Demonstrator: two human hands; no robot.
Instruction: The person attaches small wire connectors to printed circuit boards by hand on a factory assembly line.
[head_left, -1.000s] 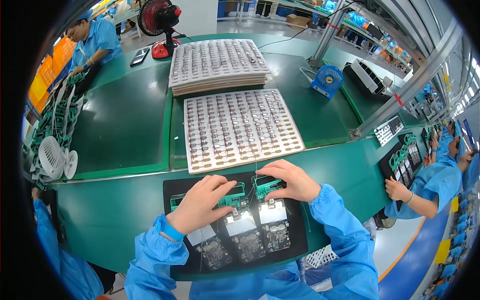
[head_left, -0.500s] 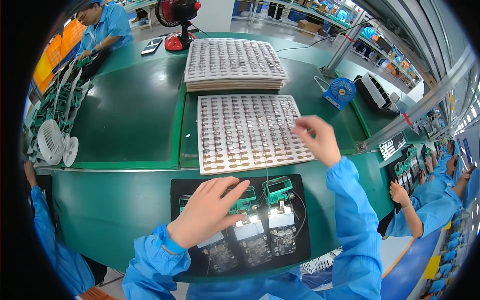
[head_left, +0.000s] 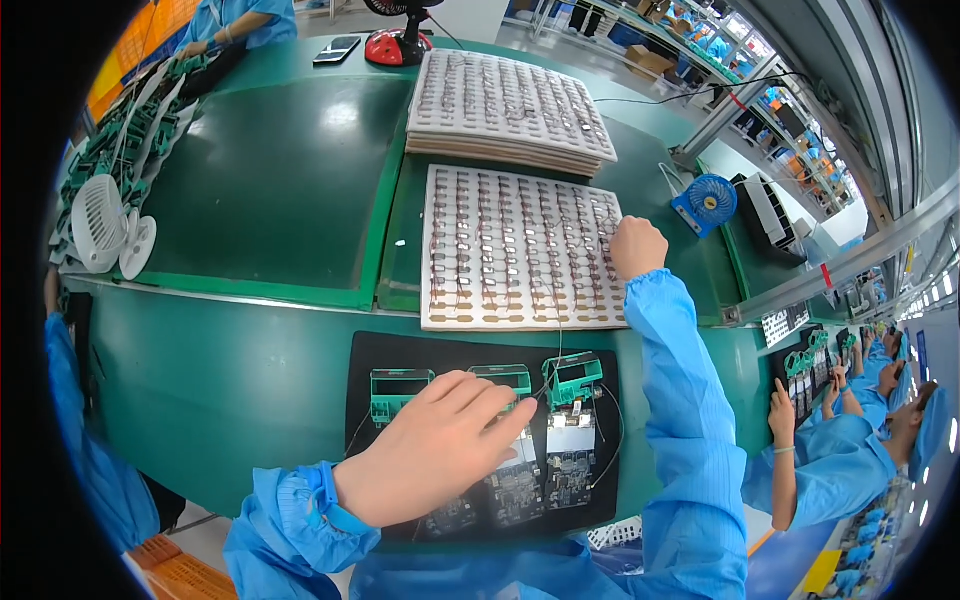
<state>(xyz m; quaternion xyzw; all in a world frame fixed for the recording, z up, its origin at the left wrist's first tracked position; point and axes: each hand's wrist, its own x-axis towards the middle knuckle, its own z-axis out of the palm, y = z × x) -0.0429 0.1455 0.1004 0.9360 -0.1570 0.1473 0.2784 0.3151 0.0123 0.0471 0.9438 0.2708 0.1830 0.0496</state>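
Observation:
My right hand [head_left: 638, 248] is at the right edge of a white foam tray [head_left: 470, 320], fingers curled together; whatever they pinch is hidden. Rows of small components with reddish wires fill the tray's slots. My left hand [head_left: 430, 450] hovers palm down over a black mat [head_left: 370, 350], fingers stretched and thumb apart. Beneath and beside it lie circuit boards [head_left: 570, 478] joined to green plastic frames [head_left: 575, 378]; the hand covers part of them. A thin dark wire [head_left: 561, 342] runs from the tray's near edge toward the right-hand green frame.
Behind the tray stands a stack of similar foam trays [head_left: 510, 105]. A blue fan [head_left: 708, 203] is to the right, a white fan [head_left: 98, 225] and a pile of green frames [head_left: 120, 180] to the left. A phone [head_left: 337, 50] lies far back. Co-workers [head_left: 840, 440] sit on both sides.
The view has shifted, so the bench sits higher in the picture. My right hand's fingers have curled in at the tray's right edge. My left hand now covers more of the middle board.

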